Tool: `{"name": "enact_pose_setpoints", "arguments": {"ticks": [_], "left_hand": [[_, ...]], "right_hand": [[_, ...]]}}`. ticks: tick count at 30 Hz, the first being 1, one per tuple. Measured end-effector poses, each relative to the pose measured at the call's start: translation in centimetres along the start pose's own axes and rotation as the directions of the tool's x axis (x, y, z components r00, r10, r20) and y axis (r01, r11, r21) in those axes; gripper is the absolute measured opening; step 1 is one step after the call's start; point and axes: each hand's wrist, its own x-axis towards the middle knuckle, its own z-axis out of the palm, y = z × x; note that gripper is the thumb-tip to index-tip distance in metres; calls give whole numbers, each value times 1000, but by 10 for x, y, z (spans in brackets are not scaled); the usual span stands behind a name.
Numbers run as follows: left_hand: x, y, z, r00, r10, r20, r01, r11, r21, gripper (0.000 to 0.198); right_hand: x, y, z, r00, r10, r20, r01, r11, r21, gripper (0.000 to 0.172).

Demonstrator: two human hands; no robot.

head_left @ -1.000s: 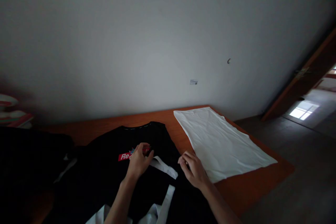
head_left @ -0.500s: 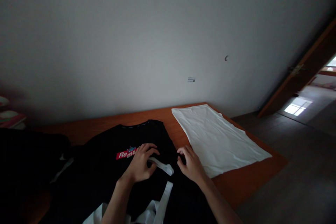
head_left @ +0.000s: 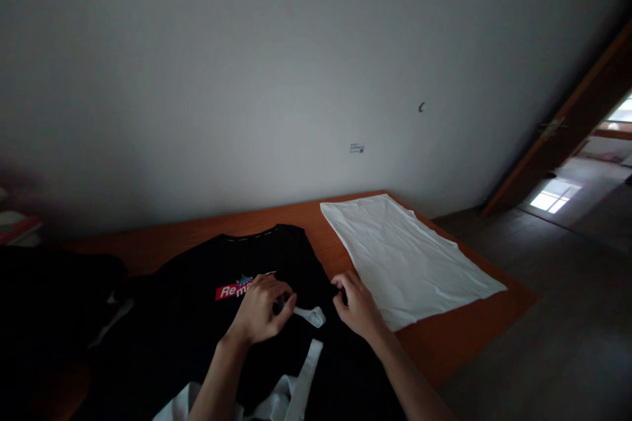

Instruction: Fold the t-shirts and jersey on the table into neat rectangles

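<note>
A black T-shirt with a red-and-white printed logo lies spread on the wooden surface. My left hand is over its chest, partly covering the print; thumb and forefinger are closed on a white fabric strap whose looped end sticks out to the right. My right hand hovers by the shirt's right edge, fingers curved, with a small gap between thumb and forefinger and nothing seen in them. Below the hands, a second white strap runs up from bunched white cloth.
A white garment lies flat on the right of the wooden surface. Dark cloth is heaped at the left. A wall rises behind, and a wooden door stands open at the far right.
My left thumb and forefinger have drawn together on the strap. The strap's looped end has shifted slightly left. My right hand has hardly moved.
</note>
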Motion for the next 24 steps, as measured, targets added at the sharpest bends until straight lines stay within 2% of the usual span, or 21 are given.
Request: {"name": "enact_pose_setpoints", "arguments": {"ticks": [2,3,5,7,10,15,20,24], "left_hand": [[1,-5,9,985,-139,-103,140,990,-1,28],[2,-10,15,957,-235,-171,236,972,-15,29],[3,-20,26,872,-409,-267,402,912,-82,31],[4,-29,32,821,-498,-279,471,867,-162,28],[3,-39,31,812,-531,-243,475,843,-252,24],[0,-47,19,795,-561,-230,471,810,-348,32],[-1,-41,20,828,-507,-237,434,849,-300,31],[0,-35,26,831,-499,-247,434,859,-272,23]], "right_hand": [[0,-1,0,1000,-3,-3,3,1000,11,25],[0,-1,0,1000,-4,-4,4,1000,18,21],[0,-2,-1,1000,-4,0,4,1000,25,14],[0,-3,-3,1000,-5,13,4,1000,29,16],[0,-2,-4,999,-6,45,4,998,60,23],[1,1,-6,997,-1,78,-9,993,122,23],[-1,1,-10,993,-5,120,-15,986,164,20],[10,4,-4,992,86,90,-106,965,241,17]]}}
